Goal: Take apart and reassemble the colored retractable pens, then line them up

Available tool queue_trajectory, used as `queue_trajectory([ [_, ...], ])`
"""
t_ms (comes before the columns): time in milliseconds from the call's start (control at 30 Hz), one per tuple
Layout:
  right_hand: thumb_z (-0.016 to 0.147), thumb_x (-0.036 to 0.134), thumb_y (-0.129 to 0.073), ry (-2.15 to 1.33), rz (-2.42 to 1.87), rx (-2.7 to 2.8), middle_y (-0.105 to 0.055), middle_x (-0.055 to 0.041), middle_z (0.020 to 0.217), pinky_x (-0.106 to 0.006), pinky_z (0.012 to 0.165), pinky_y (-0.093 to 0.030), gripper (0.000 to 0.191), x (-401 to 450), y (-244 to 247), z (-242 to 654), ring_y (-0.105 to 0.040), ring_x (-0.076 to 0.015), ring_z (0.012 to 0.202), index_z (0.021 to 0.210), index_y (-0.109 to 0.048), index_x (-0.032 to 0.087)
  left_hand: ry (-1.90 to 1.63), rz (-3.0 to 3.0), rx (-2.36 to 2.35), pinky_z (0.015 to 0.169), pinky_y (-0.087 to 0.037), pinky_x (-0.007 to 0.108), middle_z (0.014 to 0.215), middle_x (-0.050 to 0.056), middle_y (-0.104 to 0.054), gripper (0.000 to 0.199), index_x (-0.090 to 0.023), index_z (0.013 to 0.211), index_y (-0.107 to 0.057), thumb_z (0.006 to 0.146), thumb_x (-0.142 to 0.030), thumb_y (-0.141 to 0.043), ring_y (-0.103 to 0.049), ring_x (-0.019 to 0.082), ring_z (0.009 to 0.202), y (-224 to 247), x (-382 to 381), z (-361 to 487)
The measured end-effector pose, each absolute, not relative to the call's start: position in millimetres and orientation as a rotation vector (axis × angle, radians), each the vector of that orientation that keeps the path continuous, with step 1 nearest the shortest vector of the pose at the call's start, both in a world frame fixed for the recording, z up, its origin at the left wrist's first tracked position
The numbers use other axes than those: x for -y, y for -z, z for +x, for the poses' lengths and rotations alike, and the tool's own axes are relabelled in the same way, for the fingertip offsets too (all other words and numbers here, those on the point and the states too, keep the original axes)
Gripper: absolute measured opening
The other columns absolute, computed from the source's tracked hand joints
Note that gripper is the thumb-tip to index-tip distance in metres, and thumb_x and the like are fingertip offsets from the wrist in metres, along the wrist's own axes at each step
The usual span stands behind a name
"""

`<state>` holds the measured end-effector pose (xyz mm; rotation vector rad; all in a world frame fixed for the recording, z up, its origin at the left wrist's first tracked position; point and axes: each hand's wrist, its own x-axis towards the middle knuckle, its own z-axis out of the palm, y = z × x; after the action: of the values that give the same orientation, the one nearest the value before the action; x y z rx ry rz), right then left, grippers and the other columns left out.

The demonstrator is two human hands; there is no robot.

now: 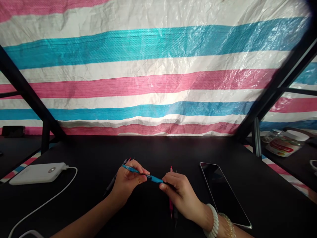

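Above the black table, my left hand (128, 181) and my right hand (182, 195) are closed on a blue pen (155, 179). The left fingers pinch its left part, and the right fingers grip its right end. A pink pen (171, 206) and a dark pen (175, 216) lie on the table, partly covered by my right hand. Behind my left hand, more dark pens (110, 186) are partly hidden. My right wrist carries a white bracelet and a gold-toned one.
A smartphone (224, 193) lies at the right of the black table (148, 148). At the left sits a white power bank (38, 173) with a white cable (58, 193). Dark metal bars rise at both sides, and jars (284, 143) stand beyond the right one.
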<state>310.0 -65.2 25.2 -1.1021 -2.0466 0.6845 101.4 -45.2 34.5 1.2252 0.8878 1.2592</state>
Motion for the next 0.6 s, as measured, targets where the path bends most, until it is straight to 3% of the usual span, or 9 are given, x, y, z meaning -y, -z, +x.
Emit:
queue_trajectory([
  [267,0.093,0.041,-0.054,-1.102,-1.129,1.856,-0.038,0.0047,0.057,-0.024,0.049,-0.024,0.04,66.1,-21.9,307.8,-0.033,-0.0092,0.052,0.061,-0.048,0.018,-1.274,1.225,-0.847,0.072,-0.056,0.033,0.072,0.004,-0.074,0.018,-0.018,0.066,-0.064,0.063,-0.012,-0.081,-0.07,0.021,0.075,-36.3,45.5,102.4],
  [600,0.082,0.054,-0.063,-1.562,-1.113,1.63,-0.043,0.0047,0.048,-0.021,0.044,-0.026,0.045,59.5,-23.6,306.6,-0.035,-0.0072,0.044,0.059,-0.057,0.015,-1.267,1.24,-0.868,0.071,-0.055,0.032,0.071,0.004,-0.072,0.02,-0.017,0.068,-0.063,0.063,-0.016,-0.082,-0.07,0.021,0.073,-35.9,44.9,102.2],
])
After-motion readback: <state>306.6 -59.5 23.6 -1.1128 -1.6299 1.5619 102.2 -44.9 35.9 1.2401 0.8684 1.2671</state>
